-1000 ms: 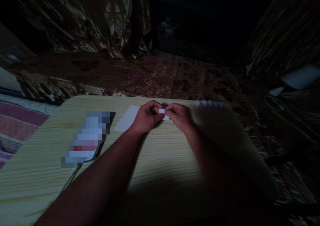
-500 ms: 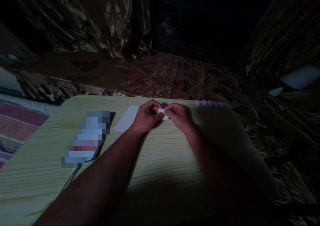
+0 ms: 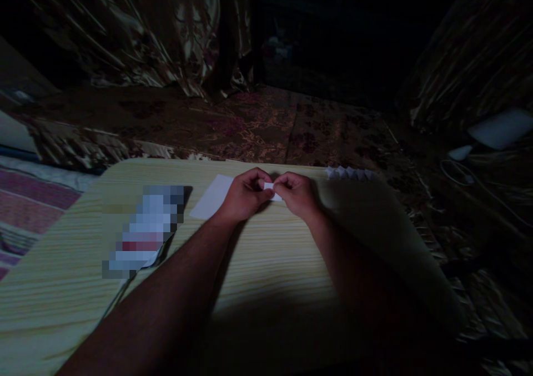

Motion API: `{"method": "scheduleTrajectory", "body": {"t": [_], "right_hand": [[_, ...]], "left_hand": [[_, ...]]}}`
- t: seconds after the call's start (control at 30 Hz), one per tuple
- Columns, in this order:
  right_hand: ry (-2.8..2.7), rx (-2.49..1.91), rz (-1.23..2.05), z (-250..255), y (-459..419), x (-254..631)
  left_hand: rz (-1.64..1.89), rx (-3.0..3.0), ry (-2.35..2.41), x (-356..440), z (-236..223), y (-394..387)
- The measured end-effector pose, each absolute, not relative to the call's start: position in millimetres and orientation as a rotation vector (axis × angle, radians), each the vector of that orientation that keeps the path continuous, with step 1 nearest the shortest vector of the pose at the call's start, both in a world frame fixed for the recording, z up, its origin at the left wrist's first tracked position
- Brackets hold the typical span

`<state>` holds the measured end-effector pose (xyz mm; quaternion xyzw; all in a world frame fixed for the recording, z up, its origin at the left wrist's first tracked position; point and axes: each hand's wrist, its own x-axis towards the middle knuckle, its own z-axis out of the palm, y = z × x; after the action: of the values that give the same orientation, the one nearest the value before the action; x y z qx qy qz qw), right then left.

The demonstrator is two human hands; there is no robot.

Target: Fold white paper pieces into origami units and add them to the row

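Observation:
Between my two hands is a small piece of white paper [image 3: 276,197], near the far edge of the wooden table [image 3: 275,254]. My left hand [image 3: 249,194] pinches its left side with thumb and fingers. From the other side, my right hand [image 3: 296,191] pinches it too, thumb and fingertips together. Fingers hide much of the paper, so its folds cannot be made out. A larger sheet of white paper [image 3: 211,196] lies flat just left of my left hand. Several small folded paper stars [image 3: 348,173] stand in a row to the right, at the far edge.
A blurred-out device [image 3: 145,229] with a cable lies on the table's left part. Behind the table is a patterned cloth surface [image 3: 250,120], with curtains [image 3: 179,31] above. A white lamp-like object [image 3: 502,129] with a cord is at the far right. Striped fabric [image 3: 33,204] lies left.
Both hands stay in almost the same place, still pinching the small paper. Less of the paper shows between the fingers, and it sits very slightly lower.

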<state>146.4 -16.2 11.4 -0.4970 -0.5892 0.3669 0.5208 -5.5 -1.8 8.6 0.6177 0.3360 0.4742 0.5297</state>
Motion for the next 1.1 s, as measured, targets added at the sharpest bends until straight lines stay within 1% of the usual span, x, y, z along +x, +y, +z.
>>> {"method": "scheduleTrajectory", "body": {"t": [0.17,0.37,0.53,1.1], "right_hand": [[-1.415,-1.191,0.852,9.7,-16.0,145.8],[-1.421,-1.145,0.989,6.9,-11.9,150.4],[-1.417,-1.158,1.013,6.8,-10.7,152.0],[-1.409,-1.25,0.959,10.7,-11.8,150.3]], "left_hand": [[1.132,1.477,0.8,-5.0,9.6,-2.1],[1.124,1.419,0.803,-4.8,11.4,-3.0],[1.131,1.43,0.827,-4.6,12.2,-4.0],[1.131,1.47,0.845,-5.4,10.1,-3.6]]}}
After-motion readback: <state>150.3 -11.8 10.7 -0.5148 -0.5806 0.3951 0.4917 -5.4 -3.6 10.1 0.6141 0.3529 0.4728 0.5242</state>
